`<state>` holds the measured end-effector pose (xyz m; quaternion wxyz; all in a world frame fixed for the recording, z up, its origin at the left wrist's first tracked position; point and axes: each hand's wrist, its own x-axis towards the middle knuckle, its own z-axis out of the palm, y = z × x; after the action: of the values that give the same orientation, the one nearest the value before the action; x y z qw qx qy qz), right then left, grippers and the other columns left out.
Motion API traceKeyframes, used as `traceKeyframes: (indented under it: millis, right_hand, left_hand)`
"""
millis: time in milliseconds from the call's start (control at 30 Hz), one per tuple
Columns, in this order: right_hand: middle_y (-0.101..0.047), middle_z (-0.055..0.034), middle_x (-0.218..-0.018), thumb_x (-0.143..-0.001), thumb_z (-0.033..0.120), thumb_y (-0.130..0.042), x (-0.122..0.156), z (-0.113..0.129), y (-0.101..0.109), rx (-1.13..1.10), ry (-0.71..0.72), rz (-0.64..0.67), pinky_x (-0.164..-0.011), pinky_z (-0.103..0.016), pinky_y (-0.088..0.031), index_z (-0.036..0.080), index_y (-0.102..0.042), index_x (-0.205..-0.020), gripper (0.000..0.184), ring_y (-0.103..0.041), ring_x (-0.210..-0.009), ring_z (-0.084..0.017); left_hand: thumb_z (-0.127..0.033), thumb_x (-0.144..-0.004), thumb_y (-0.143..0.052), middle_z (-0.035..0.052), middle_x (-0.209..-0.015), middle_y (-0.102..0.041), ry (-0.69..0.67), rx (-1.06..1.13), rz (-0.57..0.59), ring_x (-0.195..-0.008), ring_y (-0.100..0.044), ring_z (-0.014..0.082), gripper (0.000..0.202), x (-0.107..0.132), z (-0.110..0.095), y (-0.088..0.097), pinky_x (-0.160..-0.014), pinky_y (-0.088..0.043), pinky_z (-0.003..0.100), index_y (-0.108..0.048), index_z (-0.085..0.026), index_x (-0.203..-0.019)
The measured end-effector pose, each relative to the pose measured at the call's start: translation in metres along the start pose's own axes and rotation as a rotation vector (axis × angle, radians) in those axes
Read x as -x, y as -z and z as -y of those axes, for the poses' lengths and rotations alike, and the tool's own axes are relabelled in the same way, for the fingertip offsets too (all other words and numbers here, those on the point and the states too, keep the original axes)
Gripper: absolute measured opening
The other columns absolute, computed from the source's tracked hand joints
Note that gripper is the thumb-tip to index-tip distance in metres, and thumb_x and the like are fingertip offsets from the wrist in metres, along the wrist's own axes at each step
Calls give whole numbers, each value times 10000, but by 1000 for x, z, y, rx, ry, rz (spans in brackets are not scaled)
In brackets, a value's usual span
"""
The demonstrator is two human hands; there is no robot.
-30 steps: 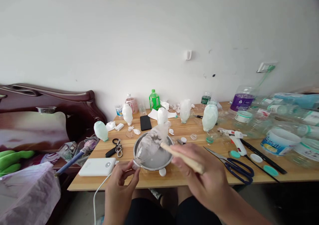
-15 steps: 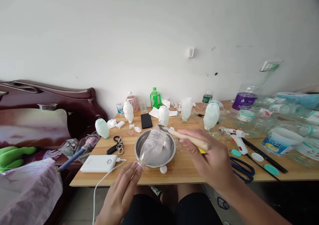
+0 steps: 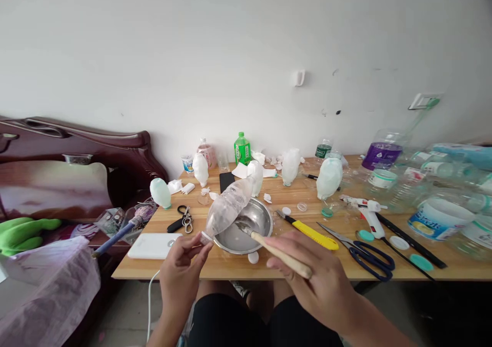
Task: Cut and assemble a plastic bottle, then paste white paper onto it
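Observation:
A clear plastic bottle (image 3: 229, 206) lies tilted over the left side of a steel bowl (image 3: 265, 221), its neck toward me. My left hand (image 3: 182, 265) pinches it by the neck. My right hand (image 3: 315, 275) is closed round the wooden handle of a brush (image 3: 282, 254); the brush's bristles dip into the bowl, beside the bottle. Behind the bowl a paper-covered bottle (image 3: 255, 177) stands upright, partly hidden by the clear one. A small white cap (image 3: 252, 258) lies at the bowl's front edge.
To the right lie a yellow utility knife (image 3: 313, 234), scissors (image 3: 369, 254) and a hot glue gun (image 3: 369, 218). Several plastic bottles and a white-blue tub (image 3: 438, 219) crowd the right end. On the left are a white power bank (image 3: 151, 246) and keys (image 3: 186, 219).
The brush has come down from the bottle's far end into the bowl. The bottle has shifted left and up, uncovering more of the bowl.

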<state>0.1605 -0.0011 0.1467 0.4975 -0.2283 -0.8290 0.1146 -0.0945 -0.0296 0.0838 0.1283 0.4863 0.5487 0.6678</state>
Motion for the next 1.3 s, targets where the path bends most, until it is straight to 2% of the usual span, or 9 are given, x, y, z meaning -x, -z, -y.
traceKeyframes:
  millis: [167,333,433,667,800,867,1067,1200,1300]
  right_hand:
    - [-732,-63,-924,-941,216,-598,1,1,-1,-177,-9,23,-720,-273,-600,221,-653,-1219,283,-705,-814,-182]
    - [-726,-67,-887,-974,240,-547,1,8,-4,-202,7,20,-704,-284,-597,209,-642,-1242,286,-692,-773,-177]
    - [-732,-58,-879,-956,229,-578,-2,9,-3,-190,2,-1,-708,-283,-592,218,-645,-1222,274,-686,-786,-180]
    - [-738,-43,-910,-926,177,-618,-9,9,-2,-119,-27,-59,-764,-245,-571,198,-675,-1149,232,-691,-841,-157]
    - [-762,-35,-973,-920,227,-641,-13,3,11,-63,-135,-105,-787,-238,-566,225,-708,-1106,198,-711,-904,-162]
    - [-766,-23,-987,-929,267,-635,-13,-4,20,-60,-246,-166,-784,-250,-570,258,-720,-1094,186,-718,-898,-166]
    - [-758,-11,-895,-936,336,-630,-2,-21,32,-34,-447,-367,-677,-260,-571,280,-717,-1148,235,-699,-714,-144]
    - [-760,-29,-994,-936,260,-626,3,-21,31,59,-277,-341,-765,-270,-573,265,-708,-1162,240,-726,-847,-166]
    - [-759,-38,-1034,-917,174,-638,6,-20,31,153,-95,-303,-826,-268,-563,245,-690,-1183,280,-721,-921,-174]
  left_hand:
    - [-385,-622,-886,29,-683,-707,545,400,2,-542,-611,90,384,2,-15,-15,-471,-502,163,-718,-118,-841]
    - [-364,-667,-864,-9,-623,-644,593,436,122,-436,-492,41,329,8,-23,-23,-367,-395,134,-711,-118,-822]
    - [-311,-715,-834,3,-708,-664,366,247,141,-512,-587,93,266,12,-23,-23,-434,-521,196,-722,-150,-894]
    - [-34,-832,-685,43,-982,-732,-616,-413,213,-867,-722,152,327,19,-18,-11,-830,-611,235,-694,-192,-1118]
    - [-6,-829,-680,55,-1031,-752,-769,-486,239,-936,-726,159,398,19,-14,-4,-930,-576,239,-669,-170,-1191]
    - [-48,-823,-706,41,-1001,-748,-597,-391,188,-853,-728,146,337,18,-12,-5,-824,-605,229,-701,-198,-1124]
    - [-325,-708,-849,17,-688,-714,389,308,53,-508,-610,88,281,17,-12,-20,-486,-536,179,-705,-149,-874]
    - [-268,-615,-910,27,-640,-668,750,655,-25,-567,-601,78,327,17,-19,-24,-511,-524,135,-667,-93,-745]
    - [-106,-807,-739,45,-707,-642,942,830,-69,-547,-556,46,113,21,-30,-26,-449,-467,98,-639,-69,-773]
